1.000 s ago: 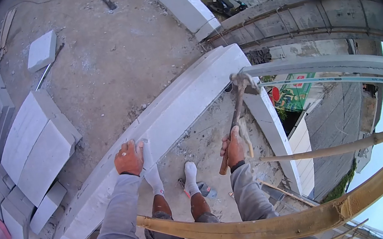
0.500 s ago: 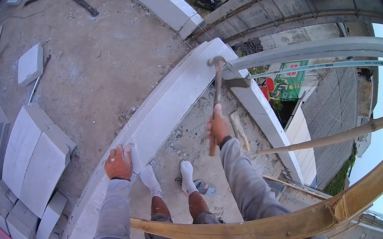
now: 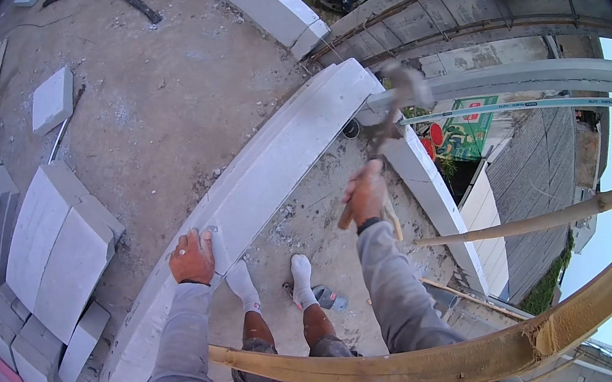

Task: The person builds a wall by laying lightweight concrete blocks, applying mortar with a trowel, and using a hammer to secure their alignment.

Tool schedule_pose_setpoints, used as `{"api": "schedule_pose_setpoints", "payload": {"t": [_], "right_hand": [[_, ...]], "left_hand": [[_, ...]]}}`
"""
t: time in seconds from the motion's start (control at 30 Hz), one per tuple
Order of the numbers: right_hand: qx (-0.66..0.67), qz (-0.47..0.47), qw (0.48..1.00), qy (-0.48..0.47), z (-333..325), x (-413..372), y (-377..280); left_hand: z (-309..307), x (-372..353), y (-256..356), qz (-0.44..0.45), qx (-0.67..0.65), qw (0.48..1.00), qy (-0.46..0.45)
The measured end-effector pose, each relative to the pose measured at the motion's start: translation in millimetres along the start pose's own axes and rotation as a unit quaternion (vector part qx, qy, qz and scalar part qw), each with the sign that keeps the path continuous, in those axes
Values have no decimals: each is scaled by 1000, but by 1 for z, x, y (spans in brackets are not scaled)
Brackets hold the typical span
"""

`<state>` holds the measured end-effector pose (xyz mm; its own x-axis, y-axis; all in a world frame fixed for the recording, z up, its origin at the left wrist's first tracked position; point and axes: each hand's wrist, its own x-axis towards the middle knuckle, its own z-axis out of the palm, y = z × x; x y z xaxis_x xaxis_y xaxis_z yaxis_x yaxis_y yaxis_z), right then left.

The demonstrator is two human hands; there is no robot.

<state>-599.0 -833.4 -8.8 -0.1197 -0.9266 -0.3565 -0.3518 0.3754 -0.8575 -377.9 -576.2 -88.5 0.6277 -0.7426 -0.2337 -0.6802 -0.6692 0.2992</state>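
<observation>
My right hand (image 3: 366, 192) is closed around the wooden handle of a hammer (image 3: 386, 138). The hammer head is blurred by motion, raised close to the corner where the white block wall (image 3: 278, 152) meets a grey beam (image 3: 508, 79). On the lower part of that wall lies my left hand (image 3: 191, 258), fingers lightly bent and thumb apart, beside a pale block face (image 3: 218, 243). Nothing shows between its fingers.
Stacked white blocks (image 3: 59, 254) stand at the left. A curved wooden pole (image 3: 421, 361) crosses low in front of me. A black round object (image 3: 350, 129) sits by the corner. Another short white wall (image 3: 435, 205) runs down on the right.
The hammer has swung up and right, away from the wall end, uncovering the black round object. My right hand moved slightly up and right; my left hand stays on the wall.
</observation>
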Motion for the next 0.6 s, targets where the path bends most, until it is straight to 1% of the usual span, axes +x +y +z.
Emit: {"api": "schedule_pose_setpoints", "payload": {"t": [0.03,0.07,0.13,0.17,0.23,0.27,0.33,0.37,0.4,0.47,0.5,0.53,0.57,0.6], "right_hand": [[-79,76,994,-19,3,-1,6],[-79,73,994,-20,0,0,9],[-85,202,975,-34,-3,-5,10],[-53,217,974,-37,-10,-12,6],[-39,230,972,-35,-35,-43,3],[-42,217,974,-49,-55,-62,2],[-87,264,960,-33,-110,-91,9],[-62,273,959,-44,-137,-115,-4],[-132,258,954,-72,-170,-137,-10],[-108,309,944,-37,-260,-185,3],[-126,298,946,-16,-274,-208,-19],[-144,287,947,4,-285,-230,-43],[-198,241,949,40,-273,-265,-104],[-245,242,936,70,-276,-286,-138]], "left_hand": [[-2,0,1,-6,-2,1000,-21],[-3,1,2,-14,-3,999,-40],[-1,2,1,-12,-7,1000,-27],[-2,2,1,-8,-10,1000,-19],[-9,-1,4,-11,-18,999,-32],[-14,3,5,-8,-26,999,-32],[-5,5,2,-7,-34,999,-10],[-1,3,-2,1,-35,999,0],[-1,1,-3,-5,-39,999,0],[-5,2,-3,9,-58,998,8],[-2,0,-3,7,-61,998,33],[-2,1,-5,5,-64,997,32],[-3,1,-6,3,-58,998,32],[-2,-1,-4,5,-55,998,33]]}}
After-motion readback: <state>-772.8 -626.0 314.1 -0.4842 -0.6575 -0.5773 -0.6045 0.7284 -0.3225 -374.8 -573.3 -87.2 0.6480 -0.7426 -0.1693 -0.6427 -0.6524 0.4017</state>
